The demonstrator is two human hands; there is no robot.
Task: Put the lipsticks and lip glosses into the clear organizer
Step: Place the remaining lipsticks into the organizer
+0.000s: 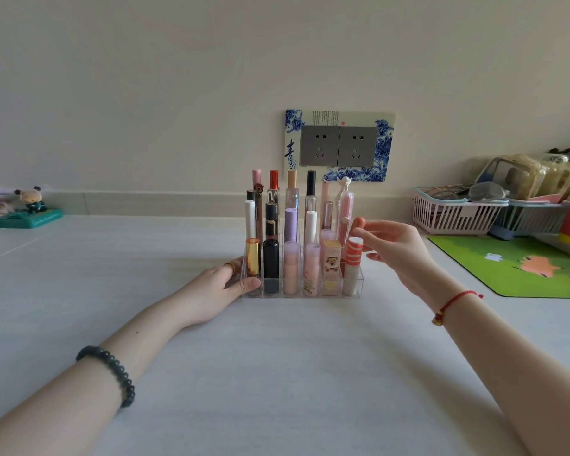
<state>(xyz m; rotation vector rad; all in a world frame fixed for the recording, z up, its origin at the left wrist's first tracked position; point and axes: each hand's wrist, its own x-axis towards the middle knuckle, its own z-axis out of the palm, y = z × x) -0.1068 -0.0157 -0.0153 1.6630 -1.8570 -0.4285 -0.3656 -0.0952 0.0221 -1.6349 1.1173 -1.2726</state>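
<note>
The clear organizer (pixel 352 292) stands on the white table, packed with several upright lipsticks and lip glosses in stepped rows. My left hand (pixel 221 284) grips its left end, with the thumb on the front corner beside a gold lipstick (pixel 253 256) and the fingers behind the side wall. My right hand (pixel 399 248) is at the organizer's right end. Its thumb and forefinger tips pinch the round top of an orange-capped tube (pixel 359 222), which stands in the right column behind a red-and-white striped tube (pixel 355 251).
A double wall socket (pixel 338 146) with a blue-and-white surround sits behind the organizer. Pink and blue baskets (pixel 454 215) full of items and a green mat (pixel 520 268) lie to the right. A small figurine (pixel 32 200) on a teal base stands far left.
</note>
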